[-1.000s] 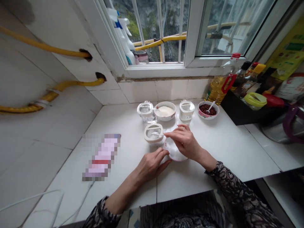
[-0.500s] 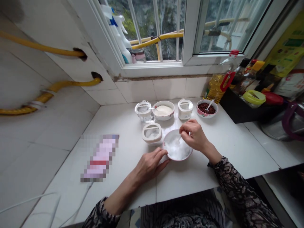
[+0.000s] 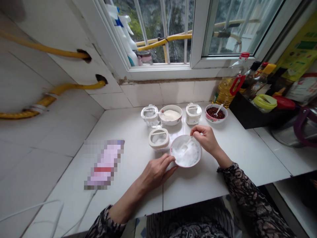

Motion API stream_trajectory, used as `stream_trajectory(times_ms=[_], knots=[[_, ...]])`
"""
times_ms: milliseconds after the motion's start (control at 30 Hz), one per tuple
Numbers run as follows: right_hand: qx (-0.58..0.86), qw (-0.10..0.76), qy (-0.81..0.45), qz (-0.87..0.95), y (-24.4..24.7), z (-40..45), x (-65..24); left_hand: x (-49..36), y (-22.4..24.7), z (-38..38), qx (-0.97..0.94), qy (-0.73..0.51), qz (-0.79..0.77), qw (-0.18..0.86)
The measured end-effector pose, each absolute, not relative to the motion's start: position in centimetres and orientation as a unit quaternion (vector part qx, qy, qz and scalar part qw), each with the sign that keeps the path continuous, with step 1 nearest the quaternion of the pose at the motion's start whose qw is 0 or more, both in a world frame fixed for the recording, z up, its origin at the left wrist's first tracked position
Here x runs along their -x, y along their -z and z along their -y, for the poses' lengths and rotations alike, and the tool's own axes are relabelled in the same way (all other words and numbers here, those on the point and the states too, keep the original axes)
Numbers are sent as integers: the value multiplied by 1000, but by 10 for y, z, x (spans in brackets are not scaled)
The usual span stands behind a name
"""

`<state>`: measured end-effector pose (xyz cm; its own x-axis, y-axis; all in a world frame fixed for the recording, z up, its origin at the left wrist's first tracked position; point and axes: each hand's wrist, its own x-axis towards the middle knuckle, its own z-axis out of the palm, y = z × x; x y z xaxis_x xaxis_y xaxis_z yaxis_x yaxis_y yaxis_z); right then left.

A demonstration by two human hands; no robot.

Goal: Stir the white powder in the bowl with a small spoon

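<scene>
A white bowl with a pink rim [image 3: 172, 142] holds fine white grains, like salt or sugar. My left hand [image 3: 158, 170] grips its near left side, fingers at the rim and thumb lower down. Between the thumb and fingers of my right hand [image 3: 203, 138] is the handle of a small white spoon [image 3: 184, 147], its scoop resting in the grains. Just left of the bowl stands a lidded jar [image 3: 158, 138] with white contents. Behind are a clear jar [image 3: 150, 115], a bowl of pale grains [image 3: 170, 115], another lidded jar [image 3: 193, 114] and a bowl of dark red bits with a spoon [image 3: 216, 113].
A pixelated pinkish phone-like object [image 3: 106, 165] lies at left with a white cable [image 3: 86, 206]. At the back right stand an oil bottle [image 3: 226, 86] and a black rack [image 3: 247, 114] of seasonings. A metal pot with a purple handle [image 3: 303, 127] sits far right.
My right hand has shifted slightly right, and the spoon's scoop now shows more plainly, tilted to the left in the grains. My left hand stays at the bowl.
</scene>
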<state>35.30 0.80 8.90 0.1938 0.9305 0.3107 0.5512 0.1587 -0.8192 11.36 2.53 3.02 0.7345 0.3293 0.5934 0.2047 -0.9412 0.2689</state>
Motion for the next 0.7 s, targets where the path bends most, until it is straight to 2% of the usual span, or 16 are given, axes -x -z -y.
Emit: stream_trajectory(times_ms=[167, 267, 700], knots=[[567, 409, -96, 709, -87, -6, -347, -114, -30, -26, -928, -335, -142, 86], [524, 379, -85, 758, -87, -4, -341, -114, -31, -25, -926, -338, -145, 85], [582, 444, -131, 669, -85, -8, -351, -113, -29, -26, -929, -332, -142, 85]])
